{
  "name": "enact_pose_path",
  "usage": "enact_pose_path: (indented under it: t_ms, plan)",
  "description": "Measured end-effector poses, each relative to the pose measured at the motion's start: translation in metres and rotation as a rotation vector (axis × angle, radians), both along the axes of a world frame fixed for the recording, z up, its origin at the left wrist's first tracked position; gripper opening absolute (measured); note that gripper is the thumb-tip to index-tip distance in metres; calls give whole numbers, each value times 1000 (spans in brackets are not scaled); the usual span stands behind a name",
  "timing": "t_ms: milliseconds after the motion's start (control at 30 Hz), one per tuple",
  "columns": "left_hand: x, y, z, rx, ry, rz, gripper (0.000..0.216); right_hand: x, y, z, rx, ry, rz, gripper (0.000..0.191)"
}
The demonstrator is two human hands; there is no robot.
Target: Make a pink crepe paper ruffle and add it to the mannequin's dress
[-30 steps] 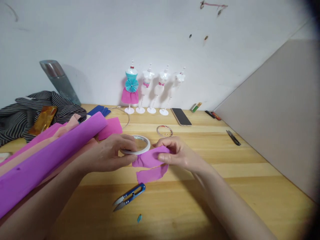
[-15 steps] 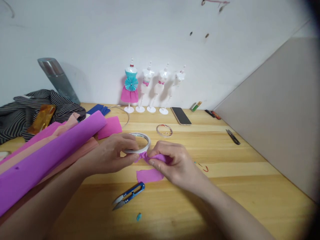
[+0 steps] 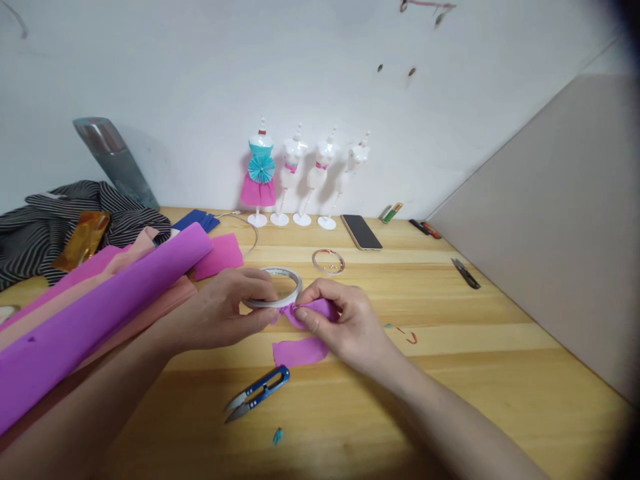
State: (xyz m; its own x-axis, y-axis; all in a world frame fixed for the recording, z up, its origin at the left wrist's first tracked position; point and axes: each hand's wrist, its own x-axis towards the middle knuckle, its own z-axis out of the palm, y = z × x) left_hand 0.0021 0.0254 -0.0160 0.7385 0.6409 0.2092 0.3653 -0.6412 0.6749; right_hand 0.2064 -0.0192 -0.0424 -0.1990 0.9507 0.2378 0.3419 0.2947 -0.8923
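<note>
Left fingers (image 3: 257, 323) pinch the round white tape roll (image 3: 296, 291), right fingers (image 3: 314, 323) the purple crepe-paper strip (image 3: 324, 308) — left end bunched, rest not yet

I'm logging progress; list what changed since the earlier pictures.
The right hand has shifted left along the purple strip, toward the left hand; the strip, spread out earlier, is bunched now. The left hand still holds the tape roll; the blue snips stay put.

Grey flask (image 3: 120, 167) behind striped cloth (image 3: 30, 230), dark-screened phone (image 3: 361, 232) lying flat, black-handled tool (image 3: 467, 275)
</note>
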Motion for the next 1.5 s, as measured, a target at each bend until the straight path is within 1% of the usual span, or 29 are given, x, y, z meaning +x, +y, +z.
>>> enact_pose_path:
  t_ms: [133, 300, 500, 667, 800, 900, 1233, 1500]
  plan:
    - [0, 0, -1, -5, -10, -5, 22, -2, 0, 0, 21, 49, 18, 12]
    - [-2, 1, -3, -36, -4, 9, 22, -3, -1, 3, 105, 44, 65, 6]
    - [-1, 1, -3, -79, -19, 21, 20, -5, 0, 0, 133, 54, 69, 10]
    - [-1, 0, -1, -80, -30, 28, 19, -6, 0, -3, 79, 93, 44, 11]
    - [-1, -1, 0, -84, -35, 14, 20, -7, 1, -3, 29, 105, -18, 15]
    - [-1, 0, -1, -88, -32, 20, 19, -7, 1, -3, 40, 107, -30, 15]
    - [-3, 1, -4, -86, -21, 25, 19, -8, -2, -5, 39, 93, 29, 13]
    - [-1, 2, -4, -88, -40, 32, 19, -10, -1, -3, 33, 139, -14, 11]
